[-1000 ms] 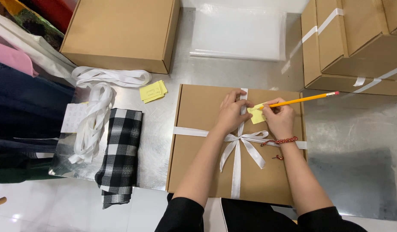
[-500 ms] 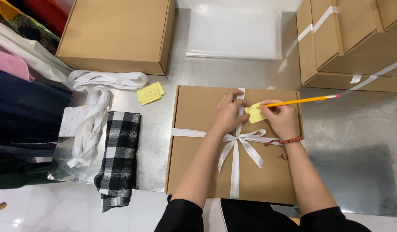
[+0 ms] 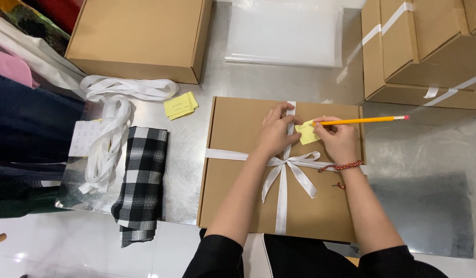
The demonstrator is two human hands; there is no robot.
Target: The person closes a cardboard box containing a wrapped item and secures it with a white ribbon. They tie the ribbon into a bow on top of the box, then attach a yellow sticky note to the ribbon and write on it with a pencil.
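A flat brown cardboard box (image 3: 238,170) tied with a white ribbon bow (image 3: 287,170) lies in front of me. My left hand (image 3: 276,131) presses on the box top beside the ribbon, steadying a small yellow note (image 3: 306,135). My right hand (image 3: 338,139) grips a yellow pencil (image 3: 366,120) with its tip on the note. A red beaded bracelet sits on my right wrist.
A larger brown box (image 3: 140,36) stands at the back left; stacked ribboned boxes (image 3: 423,51) at the back right. Loose white ribbon (image 3: 114,134), yellow notes (image 3: 180,105), folded black-and-white plaid cloth (image 3: 142,180), and a clear plastic bag (image 3: 284,33) lie on the metal table. Folded clothes (image 3: 21,134) are at the left.
Both hands stay on the box; the pencil has shifted slightly over the yellow note.
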